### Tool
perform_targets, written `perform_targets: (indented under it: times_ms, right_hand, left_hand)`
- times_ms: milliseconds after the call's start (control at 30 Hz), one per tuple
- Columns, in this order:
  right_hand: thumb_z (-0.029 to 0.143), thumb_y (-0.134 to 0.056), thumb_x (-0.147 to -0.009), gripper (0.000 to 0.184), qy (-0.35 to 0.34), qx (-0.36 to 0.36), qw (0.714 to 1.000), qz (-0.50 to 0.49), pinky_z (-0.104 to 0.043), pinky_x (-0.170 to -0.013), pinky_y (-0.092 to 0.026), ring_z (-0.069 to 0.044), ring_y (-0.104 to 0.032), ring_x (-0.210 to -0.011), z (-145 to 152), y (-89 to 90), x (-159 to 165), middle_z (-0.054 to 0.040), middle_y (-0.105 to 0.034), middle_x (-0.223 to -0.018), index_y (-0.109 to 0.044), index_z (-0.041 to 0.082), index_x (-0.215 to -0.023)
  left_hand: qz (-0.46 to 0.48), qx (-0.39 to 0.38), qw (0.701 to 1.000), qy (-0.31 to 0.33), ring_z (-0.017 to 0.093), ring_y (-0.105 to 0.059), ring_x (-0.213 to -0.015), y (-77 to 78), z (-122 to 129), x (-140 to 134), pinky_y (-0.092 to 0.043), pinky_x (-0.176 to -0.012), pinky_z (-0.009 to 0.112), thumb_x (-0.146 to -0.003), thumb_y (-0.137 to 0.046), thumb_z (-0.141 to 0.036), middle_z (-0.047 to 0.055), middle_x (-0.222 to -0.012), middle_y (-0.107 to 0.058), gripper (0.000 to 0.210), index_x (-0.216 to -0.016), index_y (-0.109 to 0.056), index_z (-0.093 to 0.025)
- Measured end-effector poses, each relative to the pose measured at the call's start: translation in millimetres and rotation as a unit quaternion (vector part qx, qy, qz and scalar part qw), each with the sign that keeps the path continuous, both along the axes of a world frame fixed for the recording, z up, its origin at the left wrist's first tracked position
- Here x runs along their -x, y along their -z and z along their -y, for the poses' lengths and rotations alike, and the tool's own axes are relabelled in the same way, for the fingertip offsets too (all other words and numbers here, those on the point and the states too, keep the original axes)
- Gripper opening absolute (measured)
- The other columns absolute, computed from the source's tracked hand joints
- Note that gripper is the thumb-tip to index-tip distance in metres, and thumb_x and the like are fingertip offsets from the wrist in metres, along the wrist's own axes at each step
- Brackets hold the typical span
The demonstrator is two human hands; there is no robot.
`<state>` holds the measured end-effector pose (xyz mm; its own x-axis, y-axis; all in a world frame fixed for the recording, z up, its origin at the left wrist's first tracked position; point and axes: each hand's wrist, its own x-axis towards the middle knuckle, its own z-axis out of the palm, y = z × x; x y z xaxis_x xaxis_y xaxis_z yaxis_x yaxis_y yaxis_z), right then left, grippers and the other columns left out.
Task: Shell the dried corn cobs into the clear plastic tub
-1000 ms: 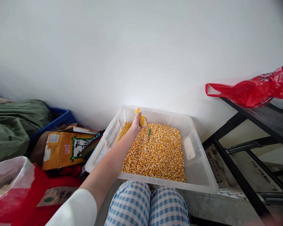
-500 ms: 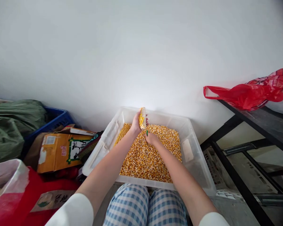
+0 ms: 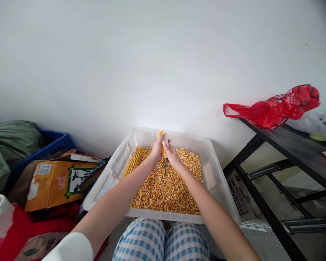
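Note:
My left hand (image 3: 157,149) is closed around a partly stripped ear of corn (image 3: 160,135), held upright over a clear plastic tub (image 3: 222,188). Yellow kernels remain on one side of the ear; a pale bare strip shows on the other. Against its right side my right hand (image 3: 173,156) presses with the thumb. Those right fingers also keep hold of what looks like a screwdriver (image 3: 165,166), its green handle mostly hidden and its thin dark shaft pointing down. Loose kernels (image 3: 163,194) cover the tub's floor. Full ears of corn (image 3: 133,162) lie along its left side.
A torn orange cardboard box (image 3: 53,185), a blue crate (image 3: 58,145) and a red sack (image 3: 21,232) crowd the left. At right stands a black metal-framed table (image 3: 296,145) bearing a red plastic bag (image 3: 274,110). A white wall (image 3: 157,65) rises behind the tub.
My right hand has moved up from below the ear onto its side, and the tool's shaft now points down. The view has shifted slightly right.

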<state>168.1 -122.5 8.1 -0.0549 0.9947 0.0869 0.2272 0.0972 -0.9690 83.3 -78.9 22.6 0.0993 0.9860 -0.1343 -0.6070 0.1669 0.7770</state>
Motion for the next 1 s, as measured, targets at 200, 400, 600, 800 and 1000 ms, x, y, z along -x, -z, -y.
perform_targets:
  times_ms: [200,400,600,800,1000]
  right_hand:
    - [0.070,-0.027,-0.083,0.058,0.000,-0.002,1.000,0.028,-0.022,-0.043,-0.041,-0.012,-0.050,-0.048,0.3,7.1,-0.6,-0.0003,-0.053,-0.066,-0.053,0.021,-0.099]
    - [0.067,-0.015,-0.086,0.064,0.043,0.008,0.998,0.034,-0.024,-0.043,-0.043,-0.014,-0.052,-0.050,1.4,11.0,0.6,-0.0038,-0.055,-0.070,-0.056,0.020,-0.097]
    - [0.073,-0.021,-0.082,0.069,0.016,0.003,0.999,0.041,-0.024,-0.043,-0.042,-0.014,-0.053,-0.050,5.2,6.5,-0.8,-0.0045,-0.059,-0.073,-0.057,0.019,-0.106]
    - [0.070,-0.013,-0.085,0.070,0.054,0.004,0.997,0.062,-0.025,-0.047,-0.044,-0.015,-0.056,-0.055,8.5,5.6,0.4,-0.0063,-0.062,-0.084,-0.050,0.024,-0.123]
    - [0.068,-0.005,-0.085,0.071,0.022,0.032,0.999,0.034,-0.025,-0.044,-0.044,-0.013,-0.052,-0.049,3.0,5.2,-2.6,-0.0029,-0.060,-0.076,-0.047,0.027,-0.126]
  left_hand:
    - [-0.041,-0.066,0.997,-0.022,0.016,-0.061,-0.059,-3.5,2.2,-1.0,-0.047,-0.057,0.027,-0.063,-0.072,-0.045,0.006,-0.068,-0.066,0.037,-0.080,-0.061,-0.014]
    - [-0.071,-0.061,0.995,-0.032,0.016,-0.058,-0.052,-1.8,3.8,-1.2,-0.045,-0.050,0.026,-0.067,-0.067,-0.047,0.010,-0.066,-0.067,0.036,-0.071,-0.060,-0.012]
    - [-0.086,-0.085,0.991,-0.063,0.018,-0.062,-0.060,0.4,7.0,-5.4,-0.046,-0.057,0.026,-0.065,-0.070,-0.047,0.008,-0.065,-0.067,0.035,-0.073,-0.059,-0.014]
    - [-0.049,-0.079,0.993,-0.074,0.019,-0.064,-0.064,2.4,9.7,-8.0,-0.048,-0.058,0.025,-0.064,-0.072,-0.043,0.003,-0.060,-0.063,0.033,-0.075,-0.057,-0.016]
    - [-0.048,-0.008,0.998,-0.049,0.017,-0.059,-0.049,5.7,5.9,-6.4,-0.045,-0.045,0.025,-0.067,-0.067,-0.047,0.002,-0.052,-0.058,0.033,-0.073,-0.057,-0.016]
